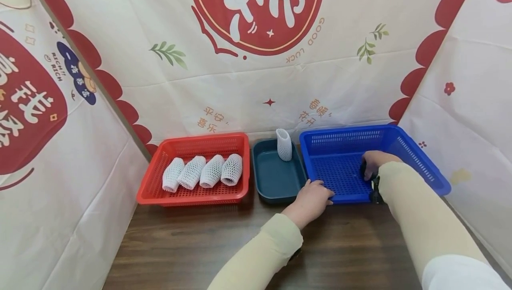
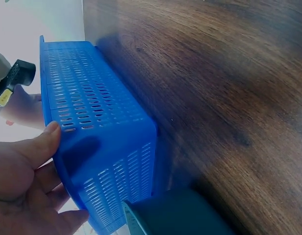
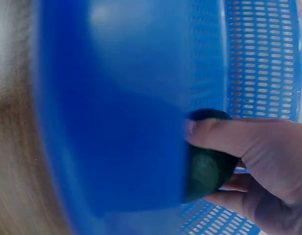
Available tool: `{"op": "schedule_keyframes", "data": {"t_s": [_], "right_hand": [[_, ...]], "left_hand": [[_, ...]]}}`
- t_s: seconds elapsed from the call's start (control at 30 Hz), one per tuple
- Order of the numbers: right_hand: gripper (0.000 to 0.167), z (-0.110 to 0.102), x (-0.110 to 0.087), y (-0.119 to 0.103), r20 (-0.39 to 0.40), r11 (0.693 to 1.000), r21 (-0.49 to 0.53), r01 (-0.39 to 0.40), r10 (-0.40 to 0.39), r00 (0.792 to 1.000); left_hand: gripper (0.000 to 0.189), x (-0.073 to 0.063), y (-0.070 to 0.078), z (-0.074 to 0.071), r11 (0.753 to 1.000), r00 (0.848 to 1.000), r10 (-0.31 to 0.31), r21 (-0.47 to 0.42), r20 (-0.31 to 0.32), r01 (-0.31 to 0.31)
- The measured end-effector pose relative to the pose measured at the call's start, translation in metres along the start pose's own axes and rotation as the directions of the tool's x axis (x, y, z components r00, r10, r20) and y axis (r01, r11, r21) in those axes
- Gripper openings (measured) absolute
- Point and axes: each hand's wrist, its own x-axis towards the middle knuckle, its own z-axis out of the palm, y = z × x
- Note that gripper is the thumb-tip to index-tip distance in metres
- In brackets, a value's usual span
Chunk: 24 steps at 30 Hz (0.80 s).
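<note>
My right hand (image 1: 374, 163) reaches down into the blue basket (image 1: 332, 187) and grips a dark green, rounded fruit (image 3: 210, 169) that looks like an avocado; the basket wall hides part of it in the right wrist view. At the basket's near left corner, my left hand (image 1: 314, 199) holds the rim, its thumb outside and its fingers over the edge in the left wrist view. One white foam net sleeve (image 1: 284, 145) stands upright in the dark teal tray (image 1: 276, 199), between the two baskets.
On the left, a red basket (image 1: 192, 200) holds several foam net sleeves (image 1: 212, 171) lying in a row. All three containers stand side by side on a brown wooden table (image 1: 180, 236), against a printed cloth backdrop (image 1: 240, 90) that also closes both sides.
</note>
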Motion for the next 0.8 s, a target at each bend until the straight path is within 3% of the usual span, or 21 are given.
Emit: {"op": "schedule_keyframes", "data": {"t_s": [0.17,0.3,0.47,0.7,0.8], "right_hand": [[0.069,-0.009,0.025,0.008,0.014,0.974,-0.155,0.163,-0.162,0.987],[0.074,-0.017,0.034,0.004,-0.035,0.957,-0.174,0.234,-0.243,0.969],[0.075,-0.022,0.024,-0.012,-0.112,0.943,-0.188,0.276,-0.299,0.948],[0.07,-0.012,-0.002,-0.017,-0.273,0.914,-0.224,0.339,-0.393,0.878],[0.071,-0.004,-0.016,-0.019,-0.322,0.917,-0.205,0.341,-0.392,0.862]], "left_hand": [[0.029,0.002,0.002,-0.003,1.0,1.0,-0.009,-0.007,0.003,0.009],[0.029,0.006,0.001,-0.004,0.999,0.999,-0.031,-0.016,0.008,0.031],[0.028,0.011,-0.004,-0.003,0.998,0.998,-0.054,-0.038,0.016,0.054],[0.028,0.016,-0.005,-0.008,0.997,0.998,-0.06,-0.047,0.03,0.062],[0.028,0.016,-0.007,-0.011,0.997,0.998,-0.053,-0.051,0.036,0.055]]}}
